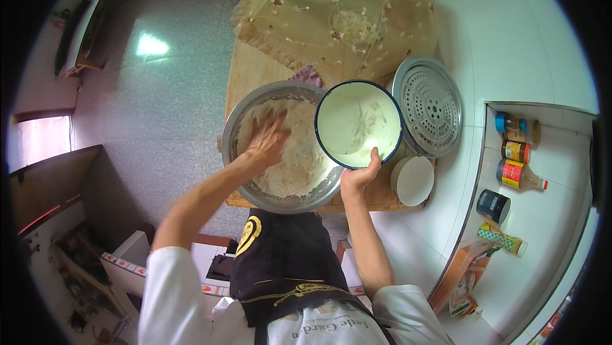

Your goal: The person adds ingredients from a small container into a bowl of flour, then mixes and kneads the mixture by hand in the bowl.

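Note:
A wide metal basin [230, 168] of flour [301, 168] sits at the near edge of a wooden table. My left hand [268, 139] is over the flour, fingers spread, touching or just above it; blur hides which. My right hand [362, 175] grips the near rim of a white enamel bowl [354, 115] with a dark blue rim, thumb inside and fingers hidden beneath. The bowl is tilted beside the basin, overlapping its right rim in view. Whitish smears mark its inside, and no loose contents show.
A perforated metal steamer tray [433, 106] and a white bowl [413, 181] stand right of the enamel bowl. Behind are a purple cloth [308, 76] and a sheer embroidered cover [296, 34] over dishes. Jars and bottles [519, 174] line a tiled wall niche at right.

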Available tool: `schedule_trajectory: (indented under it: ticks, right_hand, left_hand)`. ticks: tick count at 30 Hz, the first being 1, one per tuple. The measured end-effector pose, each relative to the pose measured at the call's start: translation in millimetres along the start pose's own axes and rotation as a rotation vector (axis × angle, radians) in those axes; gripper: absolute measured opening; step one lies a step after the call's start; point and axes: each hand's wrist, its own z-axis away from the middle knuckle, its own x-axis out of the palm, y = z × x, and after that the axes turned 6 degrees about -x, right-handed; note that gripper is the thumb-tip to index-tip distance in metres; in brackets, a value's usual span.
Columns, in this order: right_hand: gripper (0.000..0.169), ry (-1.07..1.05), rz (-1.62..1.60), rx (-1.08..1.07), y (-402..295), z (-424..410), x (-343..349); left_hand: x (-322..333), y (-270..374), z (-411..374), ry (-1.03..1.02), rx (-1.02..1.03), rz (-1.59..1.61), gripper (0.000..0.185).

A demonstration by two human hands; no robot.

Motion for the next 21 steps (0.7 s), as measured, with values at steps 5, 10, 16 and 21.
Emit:
schedule_trajectory:
  ticks: [5,10,16,21]
  right_hand:
    - [0.048,0.039,-0.010,-0.035,2,2,4]
    - [0.048,0.003,-0.016,-0.008,-3,-3,-8]
    - [0.050,-0.001,0.008,-0.050,10,3,1]
    - [0.050,0.011,-0.035,-0.039,-3,-5,-16]
  left_hand:
    - [20,64,0,-0.121,0.164,0.258,0.055]
    - [18,5,24,-0.075,0.352,0.043,0.054]
    - [21,62,-16,0.023,-0.020,0.180,0.053]
    - [1,22,27,-0.333,0.511,-0.053,0.069]
